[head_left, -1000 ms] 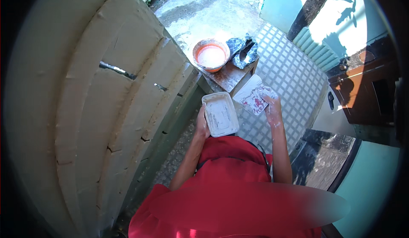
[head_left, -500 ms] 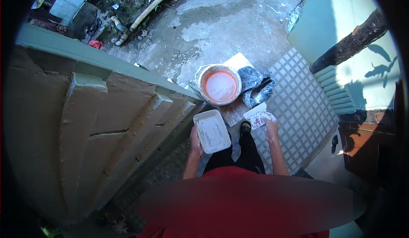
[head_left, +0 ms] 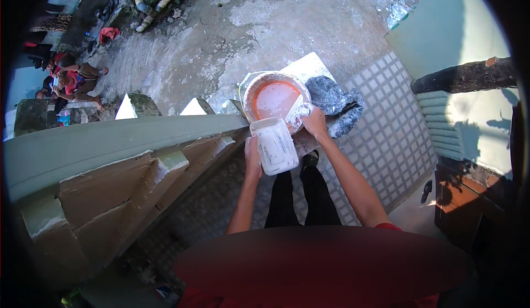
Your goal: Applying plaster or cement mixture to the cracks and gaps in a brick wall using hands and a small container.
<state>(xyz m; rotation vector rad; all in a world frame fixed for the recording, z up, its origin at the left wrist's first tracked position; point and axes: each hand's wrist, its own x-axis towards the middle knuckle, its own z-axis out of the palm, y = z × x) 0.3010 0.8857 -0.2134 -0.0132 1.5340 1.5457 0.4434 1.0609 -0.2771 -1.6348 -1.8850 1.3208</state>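
My left hand [head_left: 252, 156] grips the left side of a white, smeared rectangular plastic tub [head_left: 276, 147], held just in front of an orange-lined bucket [head_left: 248, 95]. A pale, pinkish-white wet mix [head_left: 270, 99] fills part of that bucket. Closed around a flat white spreader [head_left: 298, 111], my right hand [head_left: 315, 122] is at the bucket's right rim, with the spreader's blade over the mix. Its far edge is hard to make out. White residue marks the spreader. Right of the bucket lies a crumpled grey-black bag or cloth [head_left: 334, 99], partly on a white board [head_left: 310, 66].
A pale green wall [head_left: 127, 134] with broken, jagged pieces runs along my left. Patterned tiles [head_left: 381, 126] cover the floor to the right, with rough concrete [head_left: 221, 48] beyond. A dark log [head_left: 464, 76] juts from the right wall. People [head_left: 74, 81] sit at the far left.
My right hand has carried the spreader left and forward to the bucket. The tub has moved slightly forward to the bucket's near rim. My view has shifted, bringing the seated people in.
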